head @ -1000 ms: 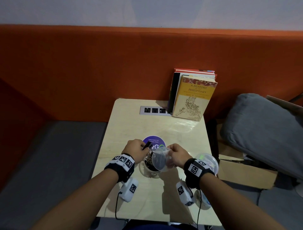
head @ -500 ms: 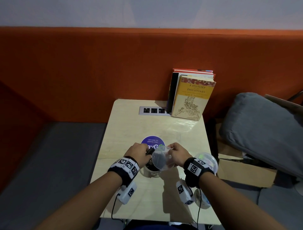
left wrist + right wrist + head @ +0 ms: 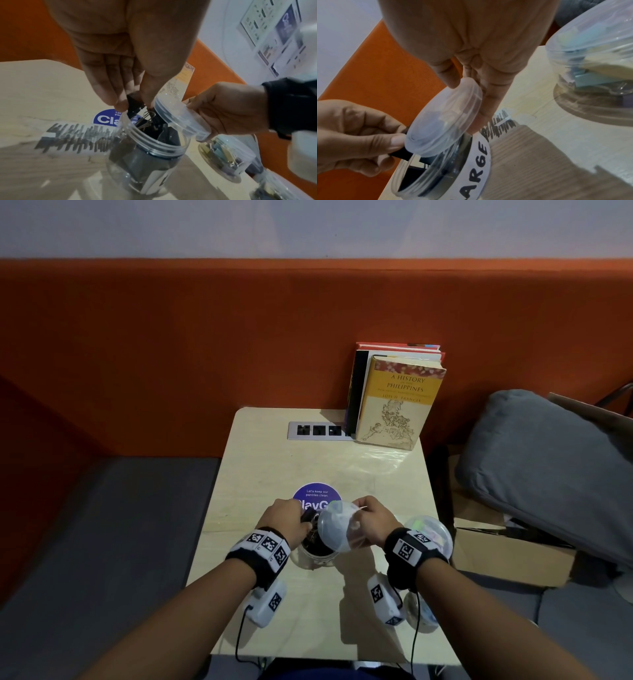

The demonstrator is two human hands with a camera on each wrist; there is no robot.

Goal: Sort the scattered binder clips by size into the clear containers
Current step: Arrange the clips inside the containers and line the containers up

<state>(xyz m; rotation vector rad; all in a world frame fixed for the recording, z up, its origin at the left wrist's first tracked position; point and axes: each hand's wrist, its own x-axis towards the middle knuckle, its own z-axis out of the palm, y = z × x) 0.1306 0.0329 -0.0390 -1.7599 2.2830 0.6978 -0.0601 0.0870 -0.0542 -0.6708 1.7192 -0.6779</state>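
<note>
A clear jar labelled LARGE stands uncapped near the table's front middle, with black binder clips inside. My left hand pinches a black binder clip between thumb and fingers, right at the jar's mouth. My right hand holds the jar's clear lid tilted just above and to the right of the opening. In the right wrist view the lid hides part of the clip.
A second clear jar with pastel clips stands capped to the right; another jar is near the front right edge. Books and an outlet strip stand at the back. A purple sticker, a grey cushion and a cardboard box lie around.
My left hand has lowered the black clip from above the jar to its mouth. The right hand keeps the lid tilted in about the same place.
</note>
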